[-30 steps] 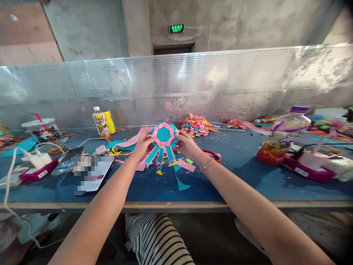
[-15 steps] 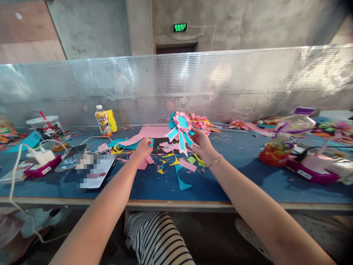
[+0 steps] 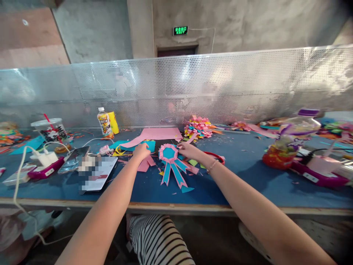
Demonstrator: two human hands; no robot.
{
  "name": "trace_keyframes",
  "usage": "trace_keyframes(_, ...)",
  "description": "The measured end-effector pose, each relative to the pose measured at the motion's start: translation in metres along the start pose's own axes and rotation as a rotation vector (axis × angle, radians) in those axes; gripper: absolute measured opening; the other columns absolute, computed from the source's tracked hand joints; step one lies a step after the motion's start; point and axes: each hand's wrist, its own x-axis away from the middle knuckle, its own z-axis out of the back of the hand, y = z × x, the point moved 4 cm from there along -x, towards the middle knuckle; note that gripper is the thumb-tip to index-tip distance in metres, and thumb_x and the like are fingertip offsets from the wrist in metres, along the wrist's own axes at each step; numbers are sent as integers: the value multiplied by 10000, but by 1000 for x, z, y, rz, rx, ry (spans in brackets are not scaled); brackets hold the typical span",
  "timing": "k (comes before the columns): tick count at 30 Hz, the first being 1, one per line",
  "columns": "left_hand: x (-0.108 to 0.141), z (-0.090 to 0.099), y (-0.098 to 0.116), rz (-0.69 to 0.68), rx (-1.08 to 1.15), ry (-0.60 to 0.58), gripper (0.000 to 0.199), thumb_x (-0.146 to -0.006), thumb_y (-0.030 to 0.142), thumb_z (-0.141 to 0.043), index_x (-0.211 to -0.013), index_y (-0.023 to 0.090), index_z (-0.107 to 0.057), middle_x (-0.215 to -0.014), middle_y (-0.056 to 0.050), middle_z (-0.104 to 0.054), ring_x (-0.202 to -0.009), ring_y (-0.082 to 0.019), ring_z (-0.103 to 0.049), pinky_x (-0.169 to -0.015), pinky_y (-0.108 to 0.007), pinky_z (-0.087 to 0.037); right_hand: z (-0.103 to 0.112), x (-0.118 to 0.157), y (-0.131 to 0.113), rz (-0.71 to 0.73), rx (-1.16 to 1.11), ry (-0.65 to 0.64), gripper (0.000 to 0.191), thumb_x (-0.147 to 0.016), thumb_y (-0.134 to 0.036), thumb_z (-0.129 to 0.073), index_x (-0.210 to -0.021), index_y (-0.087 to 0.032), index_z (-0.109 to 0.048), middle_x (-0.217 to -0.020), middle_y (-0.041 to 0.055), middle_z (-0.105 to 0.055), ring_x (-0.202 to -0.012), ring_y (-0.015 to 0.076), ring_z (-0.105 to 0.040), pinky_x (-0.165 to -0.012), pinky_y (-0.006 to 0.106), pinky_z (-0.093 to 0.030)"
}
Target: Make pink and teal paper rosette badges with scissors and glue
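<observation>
A paper rosette (image 3: 168, 152), with a blue centre, a pink pleated rim and blue-and-pink ribbon tails, faces up over the middle of the table. The fingers of my right hand (image 3: 193, 152) are closed at its right edge. Whether the rosette rests fully on the table is hard to tell. To its left, my left hand (image 3: 141, 150) is closed beside blue paper (image 3: 150, 145); what its fingers hold, if anything, is hidden. Pink scraps (image 3: 143, 164) and a blue scrap (image 3: 187, 190) lie around. A red looped handle (image 3: 219, 156) shows behind my right wrist.
A pink sheet (image 3: 162, 133) and a pile of paper rosettes (image 3: 198, 127) lie at the back. On the left are a tablet (image 3: 106, 173), a phone (image 3: 74, 159), a power strip (image 3: 46, 169), a cup (image 3: 51, 129) and a bottle (image 3: 104, 123). A large bottle (image 3: 289, 141) stands right.
The rosette has come down and toward me, from raised and tilted to face up with its tails toward the table's front edge. My left hand has stayed nearly in place.
</observation>
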Motion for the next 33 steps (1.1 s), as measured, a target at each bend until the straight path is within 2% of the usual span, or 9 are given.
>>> trace_keyframes(2,1,-1,-1,0,-25,-15,281,-664,254,-563,-935,193,-608,-1002,-73,-653,-941,-218,-589,-750,-267,-425,8,0,-3,120,246,79,373,-732,-174,-555,-1099,-123,-509,-934,108,-637,-700,165,-600,-565,219,-445)
trace_keyframes(4,1,-1,0,-23,-27,-27,291,-652,309,-596,-917,189,-604,-980,-74,-652,-917,-220,-592,-734,-269,-426,14,0,-4,212,400,113,333,-748,-195,-546,-1071,-113,-548,-960,117,-645,-827,190,-600,-662,223,-438)
trace_keyframes(8,1,0,2,-120,32,5,295,-618,228,-645,-902,172,-588,-972,-75,-641,-902,-205,-589,-754,-272,-430,25,-3,2,197,524,131,239,-764,-182,-511,-965,-125,-628,-939,103,-662,-873,198,-598,-717,231,-422)
trace_keyframes(12,2,2,5,-159,120,39,303,-568,112,-661,-854,172,-584,-928,-67,-641,-889,-206,-594,-762,-292,-448,33,-1,5,191,504,139,218,-752,-147,-498,-897,-134,-659,-936,91,-671,-846,196,-608,-688,225,-422)
trace_keyframes(16,1,3,4,-131,219,71,296,-559,60,-631,-834,162,-587,-907,-68,-646,-812,-189,-610,-731,-299,-471,37,2,5,217,451,170,197,-740,-156,-500,-841,-150,-668,-822,63,-683,-729,171,-609,-595,206,-408)
trace_keyframes(20,-1,7,4,-110,376,160,212,-585,102,-636,-784,159,-592,-820,-46,-651,-753,-163,-611,-729,-293,-476,37,0,7,209,402,192,213,-720,-143,-491,-823,-149,-677,-775,51,-682,-655,146,-589,-557,201,-391)
trace_keyframes(24,-4,15,7,-97,563,282,109,-640,197,-621,-735,156,-588,-729,-36,-636,-725,-160,-602,-721,-293,-472,37,-3,4,271,382,194,225,-713,-139,-473,-806,-139,-678,-684,42,-659,-604,140,-565,-534,211,-373)
trace_keyframes(28,-3,23,11,-62,732,348,77,-665,213,-598,-709,154,-573,-736,-37,-638,-722,-151,-599,-720,-279,-467,33,-3,1,314,391,165,210,-736,-149,-471,-818,-130,-663,-718,47,-659,-616,132,-566,-563,209,-383)
trace_keyframes(33,3,33,16,-101,734,446,95,-707,260,-575,-690,169,-551,-721,-19,-618,-718,-140,-582,-709,-252,-454,28,-1,-3,364,372,155,192,-763,-192,-474,-815,-140,-651,-761,56,-661,-657,136,-575,-587,209,-395)
